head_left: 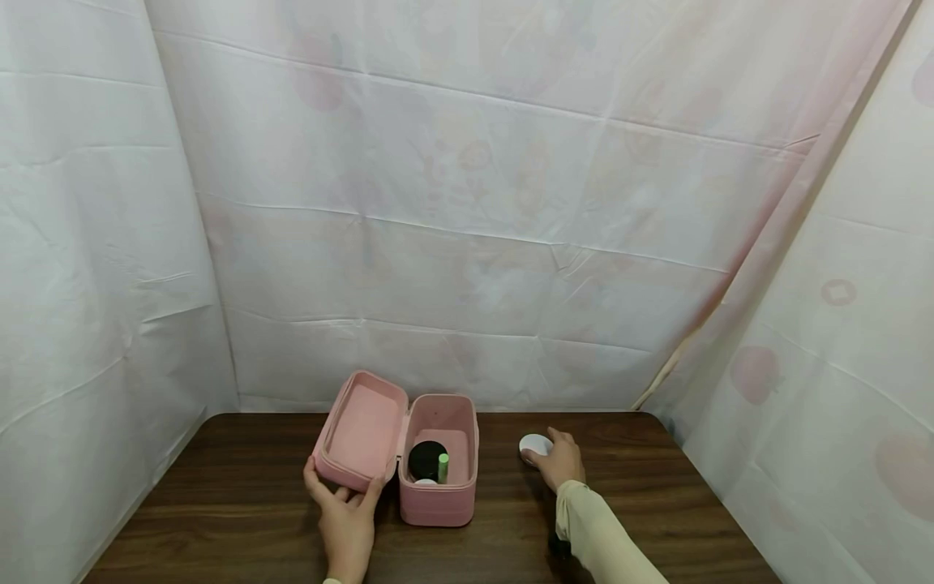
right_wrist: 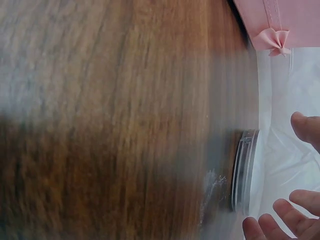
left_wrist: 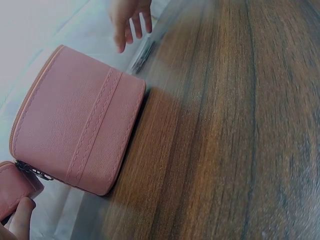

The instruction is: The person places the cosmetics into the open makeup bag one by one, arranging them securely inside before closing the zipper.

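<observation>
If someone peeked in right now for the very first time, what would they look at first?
Probably the open pink box near the middle of the dark wooden table, with a round black thing and a light green stick in its near end. Next, perhaps, the left hand holding the box's lid, and the right hand by a round white case to the box's right.

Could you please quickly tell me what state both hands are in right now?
Left hand: closed, holding the pink lid by its edge.
Right hand: open above the white disc, not gripping it.
</observation>
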A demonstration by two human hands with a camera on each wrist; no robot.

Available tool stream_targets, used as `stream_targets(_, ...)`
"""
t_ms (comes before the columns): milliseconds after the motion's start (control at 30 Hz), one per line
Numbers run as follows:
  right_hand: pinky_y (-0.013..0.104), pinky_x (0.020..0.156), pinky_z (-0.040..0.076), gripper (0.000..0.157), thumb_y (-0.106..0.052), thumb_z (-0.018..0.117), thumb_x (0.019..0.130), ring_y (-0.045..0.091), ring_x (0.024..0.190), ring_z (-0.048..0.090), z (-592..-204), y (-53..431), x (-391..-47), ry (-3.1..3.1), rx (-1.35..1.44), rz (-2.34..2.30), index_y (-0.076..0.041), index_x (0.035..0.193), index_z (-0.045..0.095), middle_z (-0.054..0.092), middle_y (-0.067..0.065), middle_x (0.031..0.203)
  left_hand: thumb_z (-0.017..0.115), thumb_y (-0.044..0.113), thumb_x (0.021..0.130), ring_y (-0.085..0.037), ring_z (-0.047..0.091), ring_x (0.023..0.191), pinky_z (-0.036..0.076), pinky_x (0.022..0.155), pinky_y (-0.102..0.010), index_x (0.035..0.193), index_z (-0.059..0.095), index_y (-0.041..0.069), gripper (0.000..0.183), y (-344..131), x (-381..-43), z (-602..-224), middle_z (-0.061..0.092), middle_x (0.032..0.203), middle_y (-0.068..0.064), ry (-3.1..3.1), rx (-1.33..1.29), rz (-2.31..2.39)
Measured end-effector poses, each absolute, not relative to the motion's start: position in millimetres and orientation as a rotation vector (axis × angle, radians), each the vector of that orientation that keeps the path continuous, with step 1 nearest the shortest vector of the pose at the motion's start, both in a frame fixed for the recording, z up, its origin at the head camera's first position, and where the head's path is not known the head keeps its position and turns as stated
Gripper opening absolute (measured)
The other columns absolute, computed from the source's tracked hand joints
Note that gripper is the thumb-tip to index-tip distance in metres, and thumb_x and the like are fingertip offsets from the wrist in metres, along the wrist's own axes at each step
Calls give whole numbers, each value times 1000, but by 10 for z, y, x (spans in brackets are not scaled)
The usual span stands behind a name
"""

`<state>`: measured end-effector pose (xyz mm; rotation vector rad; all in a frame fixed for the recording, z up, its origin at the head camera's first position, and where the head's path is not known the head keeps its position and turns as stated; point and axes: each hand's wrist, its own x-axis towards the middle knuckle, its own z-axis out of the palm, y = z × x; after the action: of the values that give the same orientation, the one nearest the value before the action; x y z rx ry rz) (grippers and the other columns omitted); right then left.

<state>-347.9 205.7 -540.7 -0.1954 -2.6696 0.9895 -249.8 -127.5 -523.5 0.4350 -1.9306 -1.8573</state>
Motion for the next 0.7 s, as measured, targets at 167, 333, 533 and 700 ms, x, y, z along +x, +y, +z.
stream_targets(167, 60, 94, 45, 79, -35, 81, 79, 49, 120, 50, -5469, 2087, -3502, -2670, -201, 993, 6, 139, 49, 50, 30, 135, 78, 25, 86, -40, 68, 98, 52, 67, -18, 153, -9, 40, 111, -1276, -2505, -5243, 60, 120, -37, -1930, 433, -1861)
stream_targets(333, 60, 94, 45, 80, -36, 82, 78, 49, 119, 51, -5541, 2112, -3534, -2667, -202, 982, 7, 138, 50, 50, 31, 134, 79, 26, 85, -40, 68, 97, 52, 67, -19, 154, -8, 40, 111, -1283, -2506, -5244, 60, 120, -37, -1926, 439, -1861)
stream_targets(533, 59, 94, 46, 81, -35, 83, 77, 50, 117, 53, -5582, 2113, -3545, -2671, -204, 963, 9, 136, 51, 51, 32, 132, 79, 28, 85, -40, 69, 96, 53, 67, -20, 153, -8, 40, 111, -1291, -2500, -5241, 60, 119, -37, -1935, 447, -1854)
stream_targets(700, 58, 94, 47, 81, -34, 84, 77, 50, 116, 53, -5597, 2117, -3523, -2680, -207, 932, 11, 134, 51, 51, 33, 131, 78, 29, 86, -41, 68, 98, 53, 68, -20, 153, -9, 41, 111, -1300, -2489, -5237, 58, 121, -38, -1938, 455, -1867)
